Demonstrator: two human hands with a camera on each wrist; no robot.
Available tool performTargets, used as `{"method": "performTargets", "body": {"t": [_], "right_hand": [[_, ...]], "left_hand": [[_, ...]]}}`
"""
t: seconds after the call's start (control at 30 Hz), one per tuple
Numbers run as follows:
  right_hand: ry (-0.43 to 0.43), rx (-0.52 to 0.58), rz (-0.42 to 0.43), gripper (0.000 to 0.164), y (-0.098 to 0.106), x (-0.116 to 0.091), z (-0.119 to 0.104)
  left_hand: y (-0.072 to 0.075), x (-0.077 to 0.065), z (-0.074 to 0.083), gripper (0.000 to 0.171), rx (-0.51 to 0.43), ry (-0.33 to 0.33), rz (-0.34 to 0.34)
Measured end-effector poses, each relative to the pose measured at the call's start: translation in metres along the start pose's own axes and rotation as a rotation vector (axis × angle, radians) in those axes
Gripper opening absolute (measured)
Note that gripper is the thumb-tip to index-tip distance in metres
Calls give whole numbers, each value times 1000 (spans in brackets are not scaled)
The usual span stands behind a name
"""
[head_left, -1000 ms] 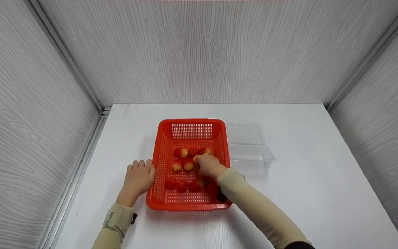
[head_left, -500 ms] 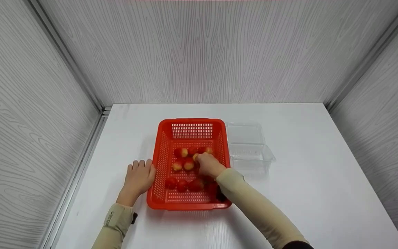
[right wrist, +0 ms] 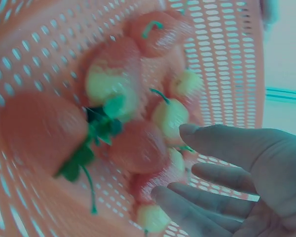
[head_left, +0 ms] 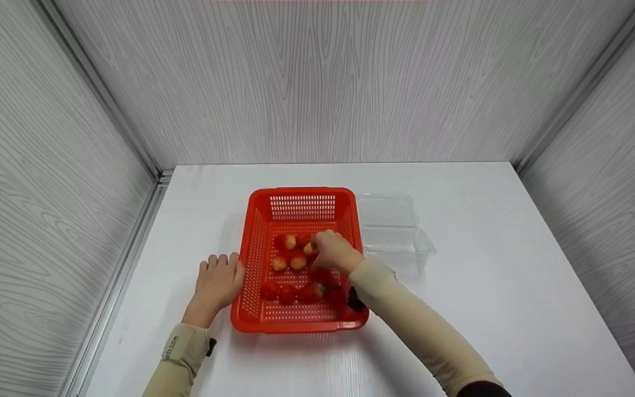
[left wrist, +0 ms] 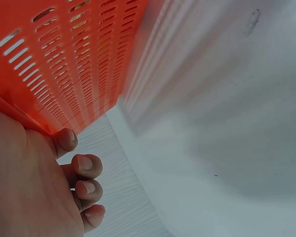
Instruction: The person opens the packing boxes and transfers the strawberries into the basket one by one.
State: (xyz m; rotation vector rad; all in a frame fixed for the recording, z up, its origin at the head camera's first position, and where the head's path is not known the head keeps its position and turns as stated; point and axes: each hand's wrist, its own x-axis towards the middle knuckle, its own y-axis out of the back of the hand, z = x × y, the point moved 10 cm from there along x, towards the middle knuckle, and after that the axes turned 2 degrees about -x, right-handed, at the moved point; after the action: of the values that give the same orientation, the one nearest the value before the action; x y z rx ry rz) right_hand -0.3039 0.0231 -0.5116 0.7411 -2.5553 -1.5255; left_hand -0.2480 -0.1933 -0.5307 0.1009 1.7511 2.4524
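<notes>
My left hand point(head_left: 218, 281) holds the left rim of a red perforated plastic basket point(head_left: 301, 328), thumb by the rim and the other fingers loosely bent outside its wall. Inside the basket, my right hand point(head_left: 335, 251) is over red-and-yellow round fruits point(head_left: 297, 261) with thin green stems. In the right wrist view its thumb and fingers point(right wrist: 207, 202) are spread apart with nothing gripped between them; the thumb tip is beside a yellow-and-red fruit point(right wrist: 170, 118). Red fruits point(head_left: 288, 294) lie in a row at the near end, among them strawberries point(right wrist: 42, 131) with green leafy tops.
A clear plastic clamshell box point(head_left: 392, 240) stands with its lid folded back on the white table point(head_left: 488, 264), right of the basket. Grey wood-grain panels point(head_left: 306, 82) enclose the table at the back and both sides.
My right hand has risen slightly from the red-and-yellow fruits, and its fingers have shifted. My left hand stays at the basket's left rim. The whole head view has shifted slightly left.
</notes>
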Motion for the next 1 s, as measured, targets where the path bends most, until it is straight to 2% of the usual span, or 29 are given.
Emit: {"method": "performTargets", "body": {"t": [0.13, 0.37, 0.5, 0.63, 0.8, 1.0], "right_hand": [[-3, -7, 24, 38, 19, -2, 0], [46, -14, 111, 21, 58, -11, 3], [57, 0, 142, 24, 76, -22, 12], [15, 7, 179, 30, 95, -33, 33], [-52, -33, 269, 25, 119, -52, 71], [-99, -62, 363, 27, 129, -83, 118]], "left_hand": [[0, 1, -3, 30, -4, 5, -8], [1, -1, -5, 27, 0, 6, 11], [-1, -2, -5, 26, 8, 9, 6], [-1, -3, -5, 26, 7, 12, 3], [1, -2, -5, 26, -2, 12, 11], [1, -2, -3, 27, -14, 7, 9]]}}
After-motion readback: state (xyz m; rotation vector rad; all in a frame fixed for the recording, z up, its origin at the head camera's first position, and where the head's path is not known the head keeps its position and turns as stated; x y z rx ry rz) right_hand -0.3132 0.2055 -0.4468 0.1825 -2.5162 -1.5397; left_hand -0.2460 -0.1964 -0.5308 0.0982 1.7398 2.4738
